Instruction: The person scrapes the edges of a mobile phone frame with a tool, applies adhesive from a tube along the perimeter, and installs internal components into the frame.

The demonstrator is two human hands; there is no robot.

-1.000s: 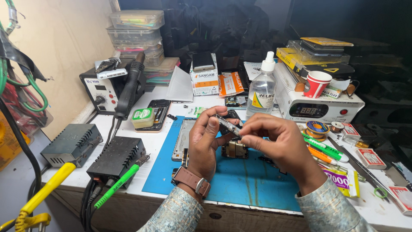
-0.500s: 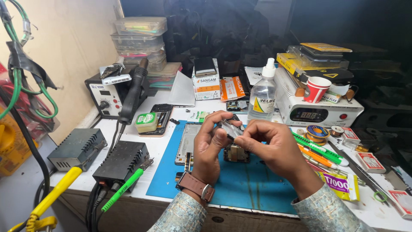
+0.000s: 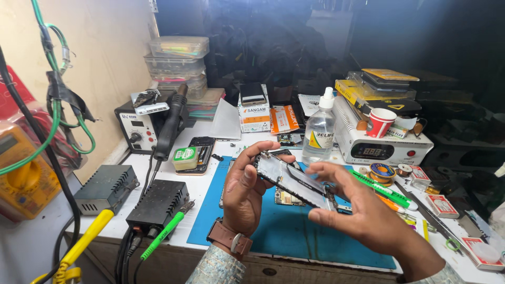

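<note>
Fingers (image 3: 265,149) of the left hand (image 3: 243,192) are clamped on the far end of a flat, grey, glass-faced phone panel (image 3: 292,180), while the right hand (image 3: 357,210) pinches its near end. Compared with a second ago, the panel has been lifted clear and tilted above the blue rubber work mat (image 3: 294,231), exposing a small green circuit board (image 3: 284,198) beneath, so the panel now seems separated for inspection.

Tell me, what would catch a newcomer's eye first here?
Probably the opened phone, held tilted between the left hand and right hand above the blue mat in the middle of the bench. Behind it stands a clear bottle, and a red paper cup sits on the white machine at the right.
</note>
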